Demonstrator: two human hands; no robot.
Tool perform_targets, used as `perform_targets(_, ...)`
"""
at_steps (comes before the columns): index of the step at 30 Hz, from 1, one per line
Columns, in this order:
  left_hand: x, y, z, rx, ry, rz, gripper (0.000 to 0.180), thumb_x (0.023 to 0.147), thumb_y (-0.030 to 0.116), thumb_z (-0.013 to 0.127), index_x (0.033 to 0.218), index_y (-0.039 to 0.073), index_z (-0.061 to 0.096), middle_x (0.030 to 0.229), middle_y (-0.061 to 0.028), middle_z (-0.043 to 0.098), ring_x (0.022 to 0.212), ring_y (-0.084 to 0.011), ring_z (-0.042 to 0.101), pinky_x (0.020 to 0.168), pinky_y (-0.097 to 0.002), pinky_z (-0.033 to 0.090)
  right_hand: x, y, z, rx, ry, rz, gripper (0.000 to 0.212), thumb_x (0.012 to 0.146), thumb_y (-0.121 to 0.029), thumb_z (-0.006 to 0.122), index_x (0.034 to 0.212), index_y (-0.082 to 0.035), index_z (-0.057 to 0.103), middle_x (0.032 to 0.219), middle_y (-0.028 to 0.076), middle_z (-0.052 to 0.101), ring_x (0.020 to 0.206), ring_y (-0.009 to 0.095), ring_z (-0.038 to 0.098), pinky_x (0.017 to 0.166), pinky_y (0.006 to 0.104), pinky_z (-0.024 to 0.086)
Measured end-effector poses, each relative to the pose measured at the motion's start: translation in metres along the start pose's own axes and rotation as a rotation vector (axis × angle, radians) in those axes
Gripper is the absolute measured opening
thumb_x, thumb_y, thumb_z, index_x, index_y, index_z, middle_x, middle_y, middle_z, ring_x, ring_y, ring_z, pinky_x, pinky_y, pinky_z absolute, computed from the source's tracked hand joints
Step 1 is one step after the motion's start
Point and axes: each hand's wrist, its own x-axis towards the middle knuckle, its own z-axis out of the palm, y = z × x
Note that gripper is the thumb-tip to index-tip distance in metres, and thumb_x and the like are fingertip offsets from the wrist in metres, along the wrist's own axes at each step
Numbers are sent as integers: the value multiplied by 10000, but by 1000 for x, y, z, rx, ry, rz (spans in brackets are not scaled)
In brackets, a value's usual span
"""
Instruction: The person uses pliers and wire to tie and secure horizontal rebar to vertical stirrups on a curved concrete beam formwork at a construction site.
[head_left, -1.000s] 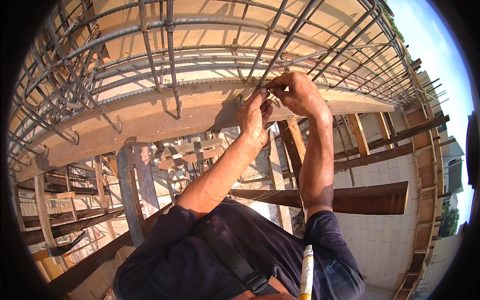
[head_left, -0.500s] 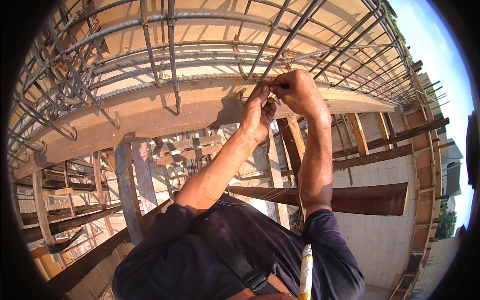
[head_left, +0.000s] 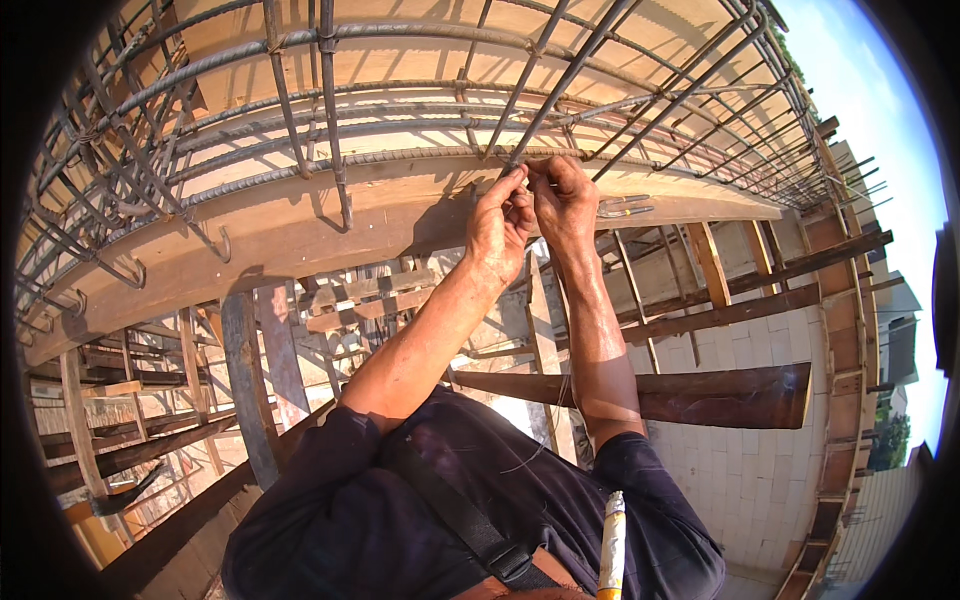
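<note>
Both my hands meet at a crossing of steel reinforcing bars [head_left: 440, 152] just above a timber form edge [head_left: 390, 228]. My left hand [head_left: 500, 225] is closed, its thumb and finger pinched against the bar. Pressed up beside it, my right hand [head_left: 563, 205] is also closed, fingertips together at the same spot. What they pinch looks like thin tie wire, mostly hidden by the fingers. Fine wire strands [head_left: 528, 462] hang in front of my dark shirt, near my right forearm. On the timber just right of my right hand lies a slim two-pronged metal tool [head_left: 625, 207], perhaps pliers.
More of the bar cage runs left and right along a plywood panel [head_left: 400, 65], with hooked bar ends [head_left: 225, 245] sticking out. Below are timber props [head_left: 245, 370], a dark beam [head_left: 720, 396] and a pale block wall [head_left: 740, 470]. A cigarette [head_left: 612, 545] shows at the lower edge.
My right hand has turned and come down, with its forearm swung left and now closer to my left hand. The two-pronged tool shows more fully. The hanging wire has shifted.
</note>
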Motion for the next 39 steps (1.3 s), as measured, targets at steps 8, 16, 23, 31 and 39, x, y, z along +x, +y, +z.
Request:
perform_targets(8, -20, 14, 13, 436, 170, 117, 247, 920, 199, 713, 1105, 35, 730, 835, 63, 563, 597, -11, 460, 474, -151, 302, -39, -8, 20, 75, 15, -35, 325, 757, 101, 674, 1042, -53, 653, 918, 120, 645, 803, 312, 665, 686, 377, 532)
perform_targets(16, -32, 33, -23, 1275, -41, 981, 304, 891, 46, 730, 1183, -32, 706, 941, -50, 661, 847, -109, 644, 679, -218, 519, -60, -24, 42, 137, 56, 109, 424, 899, 12, 659, 1320, 9, 611, 1115, 167, 658, 925, 275, 675, 755, 350, 549)
perform_targets(23, -40, 46, -28, 1111, -91, 430, 438, 993, 302, 650, 1257, -48, 647, 1103, -152, 704, 952, -161, 673, 789, -297, 557, -60, -68, 35, 352, -11, 360, 335, 968, -56, 595, 1273, 80, 612, 1046, 195, 645, 919, 306, 669, 776, 400, 526)
perform_targets(31, -68, 79, -17, 1168, -72, 216, 337, 1020, 319, 618, 1115, 14, 725, 713, -17, 636, 496, -25, 457, 413, -195, 307, -34, -80, -42, 98, -495, 275, 284, 953, -105, 653, 1224, -43, 707, 966, 132, 706, 903, 234, 677, 758, 357, 524)
perform_targets(39, -73, 85, -14, 1152, -53, 292, 361, 995, 355, 658, 1086, 18, 748, 591, 37, 492, 458, -25, 391, 417, -197, 283, -45, 169, -79, -630, -25, 687, 838, 731, 2, 640, 1492, -280, 434, 1585, 184, 310, 1458, 410, 288, 1131, 527, 393)
